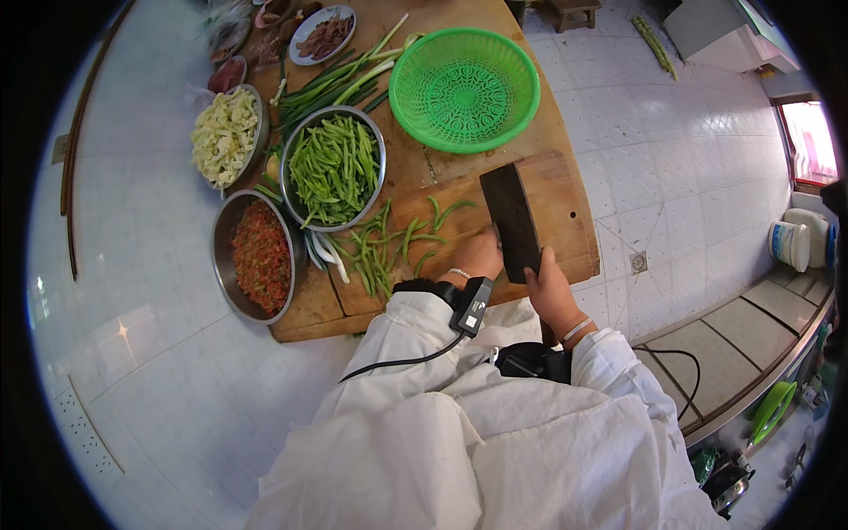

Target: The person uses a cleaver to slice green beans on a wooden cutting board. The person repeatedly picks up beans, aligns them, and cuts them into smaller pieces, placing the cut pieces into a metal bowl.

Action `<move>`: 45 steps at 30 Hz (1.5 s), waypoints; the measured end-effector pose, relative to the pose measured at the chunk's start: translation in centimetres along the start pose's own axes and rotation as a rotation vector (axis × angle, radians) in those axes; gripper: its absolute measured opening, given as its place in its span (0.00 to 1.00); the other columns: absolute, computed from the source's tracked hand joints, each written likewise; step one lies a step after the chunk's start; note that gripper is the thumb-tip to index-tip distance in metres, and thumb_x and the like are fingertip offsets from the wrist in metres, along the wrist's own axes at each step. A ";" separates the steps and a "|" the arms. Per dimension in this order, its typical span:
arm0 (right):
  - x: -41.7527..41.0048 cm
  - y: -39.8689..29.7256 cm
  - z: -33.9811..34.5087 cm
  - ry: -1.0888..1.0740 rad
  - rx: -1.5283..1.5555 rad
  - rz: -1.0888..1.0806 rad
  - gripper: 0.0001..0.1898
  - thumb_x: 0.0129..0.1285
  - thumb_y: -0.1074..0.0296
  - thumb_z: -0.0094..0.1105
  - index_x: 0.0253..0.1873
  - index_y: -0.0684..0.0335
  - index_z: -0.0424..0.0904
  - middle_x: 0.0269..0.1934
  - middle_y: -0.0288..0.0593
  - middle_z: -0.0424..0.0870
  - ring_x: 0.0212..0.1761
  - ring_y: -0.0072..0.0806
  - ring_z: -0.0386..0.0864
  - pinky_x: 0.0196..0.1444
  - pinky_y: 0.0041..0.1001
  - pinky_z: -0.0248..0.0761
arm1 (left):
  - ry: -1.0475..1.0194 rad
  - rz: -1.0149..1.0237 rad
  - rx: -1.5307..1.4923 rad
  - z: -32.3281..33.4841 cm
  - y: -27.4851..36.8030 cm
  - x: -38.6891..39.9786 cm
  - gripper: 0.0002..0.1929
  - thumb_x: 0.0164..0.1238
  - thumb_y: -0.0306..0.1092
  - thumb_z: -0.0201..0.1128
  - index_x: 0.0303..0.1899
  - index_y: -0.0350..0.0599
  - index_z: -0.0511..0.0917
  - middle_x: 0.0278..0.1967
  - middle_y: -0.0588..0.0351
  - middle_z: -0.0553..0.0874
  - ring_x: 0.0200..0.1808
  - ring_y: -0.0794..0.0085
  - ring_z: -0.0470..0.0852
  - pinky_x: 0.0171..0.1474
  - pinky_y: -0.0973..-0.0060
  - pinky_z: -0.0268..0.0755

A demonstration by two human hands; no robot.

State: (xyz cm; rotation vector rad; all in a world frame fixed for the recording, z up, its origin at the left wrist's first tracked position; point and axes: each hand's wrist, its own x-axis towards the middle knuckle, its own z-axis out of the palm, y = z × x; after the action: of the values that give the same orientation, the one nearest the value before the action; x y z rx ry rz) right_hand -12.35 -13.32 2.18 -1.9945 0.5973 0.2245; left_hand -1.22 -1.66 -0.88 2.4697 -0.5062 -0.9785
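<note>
My right hand grips a Chinese cleaver, its wide dark blade over the wooden cutting board. Close against the blade's left side is my left hand, knuckles bent. The blade hides its fingertips and whatever may lie under them. Several whole green beans are scattered on the board's left part and the tabletop beside it. Cut green beans fill a steel bowl beyond them.
A green plastic colander stands behind the board. To the left are a steel bowl of chopped red peppers, a bowl of cauliflower, and scallions. A plate of sliced meat sits farther back. A black cable crosses my left sleeve.
</note>
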 end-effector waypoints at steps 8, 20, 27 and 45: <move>1.8 -2.0 1.3 0.125 -0.026 0.022 0.14 0.62 0.70 0.52 0.47 0.65 0.58 0.34 0.67 0.76 0.36 0.64 0.74 0.34 0.50 0.67 | 0.065 0.074 0.000 0.0 -0.1 -1.5 0.09 0.59 0.33 0.54 0.38 0.38 0.71 0.26 0.39 0.82 0.31 0.46 0.81 0.35 0.53 0.71; 1.2 -0.9 0.6 0.167 0.010 -0.050 0.13 0.63 0.70 0.51 0.46 0.65 0.58 0.35 0.67 0.76 0.37 0.64 0.73 0.34 0.50 0.66 | 0.101 0.011 0.030 1.0 -1.1 -4.4 0.12 0.57 0.39 0.61 0.37 0.43 0.73 0.28 0.46 0.83 0.34 0.50 0.81 0.36 0.58 0.71; -1.0 -0.8 -0.6 0.176 0.021 -0.059 0.11 0.62 0.73 0.52 0.44 0.65 0.59 0.33 0.66 0.75 0.38 0.65 0.72 0.34 0.50 0.65 | 0.185 -0.063 -0.168 1.3 -0.4 -2.2 0.09 0.58 0.39 0.59 0.34 0.44 0.76 0.30 0.44 0.82 0.35 0.49 0.81 0.37 0.57 0.71; -2.6 0.1 0.6 0.099 0.068 -0.055 0.10 0.62 0.73 0.51 0.42 0.66 0.58 0.32 0.67 0.74 0.38 0.65 0.71 0.35 0.47 0.66 | 0.150 0.071 0.086 1.0 -0.5 -1.7 0.06 0.61 0.32 0.52 0.37 0.43 0.74 0.29 0.42 0.82 0.33 0.45 0.80 0.36 0.53 0.70</move>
State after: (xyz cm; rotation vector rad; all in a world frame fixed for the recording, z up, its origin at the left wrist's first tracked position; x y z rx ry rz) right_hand -14.60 -12.00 2.80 -1.9618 0.6044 0.0713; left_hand -3.01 -0.67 -0.91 2.5578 -0.5933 -0.7509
